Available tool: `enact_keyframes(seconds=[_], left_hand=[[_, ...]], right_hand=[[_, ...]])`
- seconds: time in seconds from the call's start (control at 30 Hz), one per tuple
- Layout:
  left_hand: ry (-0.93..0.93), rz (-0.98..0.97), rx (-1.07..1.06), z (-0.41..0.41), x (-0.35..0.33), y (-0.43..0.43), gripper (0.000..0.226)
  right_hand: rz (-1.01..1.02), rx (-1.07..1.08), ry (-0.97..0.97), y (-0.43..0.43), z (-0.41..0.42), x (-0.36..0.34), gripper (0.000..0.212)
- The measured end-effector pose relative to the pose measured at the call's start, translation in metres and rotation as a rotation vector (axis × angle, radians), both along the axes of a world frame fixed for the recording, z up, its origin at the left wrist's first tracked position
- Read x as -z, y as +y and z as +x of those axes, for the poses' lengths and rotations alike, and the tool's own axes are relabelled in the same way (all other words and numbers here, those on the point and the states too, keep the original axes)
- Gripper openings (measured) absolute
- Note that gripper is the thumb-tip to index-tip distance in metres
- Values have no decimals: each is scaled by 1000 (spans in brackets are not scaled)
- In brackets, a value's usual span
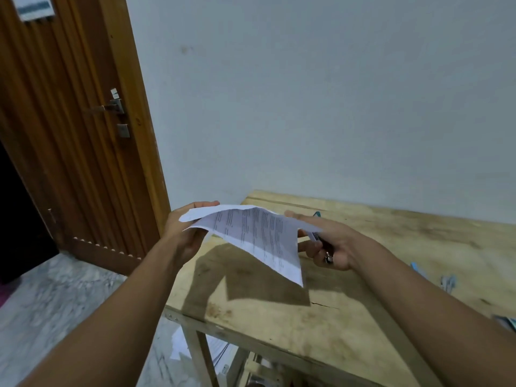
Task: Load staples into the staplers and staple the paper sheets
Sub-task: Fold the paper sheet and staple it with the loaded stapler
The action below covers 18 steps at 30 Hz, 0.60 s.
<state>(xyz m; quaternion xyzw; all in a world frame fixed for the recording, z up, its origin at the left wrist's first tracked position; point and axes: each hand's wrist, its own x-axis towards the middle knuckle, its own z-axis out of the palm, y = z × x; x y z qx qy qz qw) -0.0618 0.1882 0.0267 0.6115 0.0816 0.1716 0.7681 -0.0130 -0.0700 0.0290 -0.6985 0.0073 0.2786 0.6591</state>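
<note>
From the head view, both bare forearms reach forward over the left end of a pale plywood table, holding white printed paper sheets in the air above its near-left corner. The left hand is out past the table's left edge, palm turned inward. Its fingers are curled round the sheets' left corner, with fingertips showing over the far edge. The right hand is at the sheets' right edge. Its forefinger is stretched out flat along the top of the paper, and the other fingers are wrapped round a small dark stapler with a metal end, whose light tip meets the paper's edge. The sheets sag between the hands, their near corner hanging down toward the tabletop. Small blue and metal bits, too blurred to name, lie on the table to the right. A brown ribbed wooden door stands far left, and loose white papers lie on the grey marbled floor under the table.
</note>
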Motion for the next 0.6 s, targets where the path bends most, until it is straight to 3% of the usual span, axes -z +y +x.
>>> enact_keyframes(seconds=[0.07,0.17,0.27,0.37,0.43,0.5,0.6], left_hand=[[22,-91,9,5,-1,3,25],[47,-435,-5,7,-2,8,30],[60,-751,192,-4,8,8,70],[86,-754,366,-17,26,-7,99],[69,-761,440,-24,29,-26,104],[69,-787,447,-26,26,-47,88],[135,-598,328,-21,17,-73,29]], right_hand=[[20,83,1,4,1,3,24],[105,249,-63,9,6,3,21],[250,364,-67,11,9,-2,18],[298,421,-99,12,8,-10,17],[300,432,-116,12,8,-12,16],[282,418,-137,13,7,-14,15],[210,381,-201,14,6,-14,18]])
